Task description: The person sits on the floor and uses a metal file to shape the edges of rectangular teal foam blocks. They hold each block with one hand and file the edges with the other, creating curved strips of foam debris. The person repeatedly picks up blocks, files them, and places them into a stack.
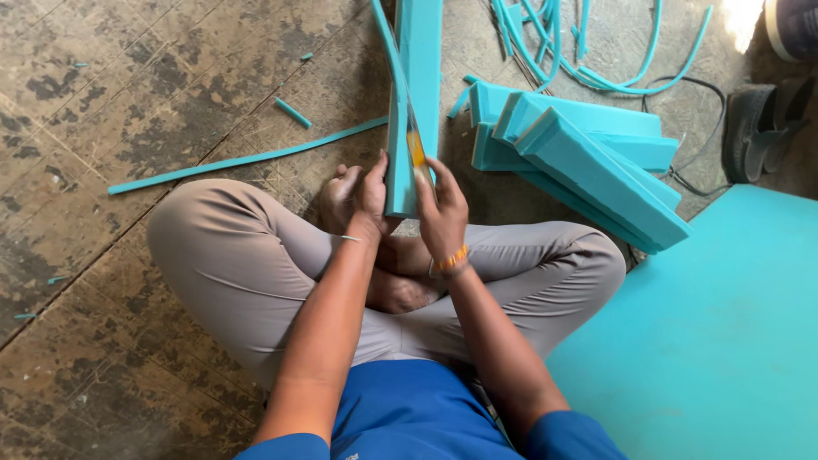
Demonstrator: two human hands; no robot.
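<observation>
I sit cross-legged on the floor. My left hand [371, 198] grips the near end of a long teal foam bar [415, 94] that runs away from me. My right hand [441, 211] is closed around a cutter with a yellow-orange handle [417, 150], its blade laid against the bar's right side. A thin teal sliver [390, 47] peels off along the bar's left edge.
A stack of cut teal foam bars [588, 162] lies to the right of my knee. A big teal foam sheet [724, 341] fills the lower right. Thin foam offcuts [247, 159] and curled strips [588, 51] litter the worn floor. Dark sandals [758, 128] sit at far right.
</observation>
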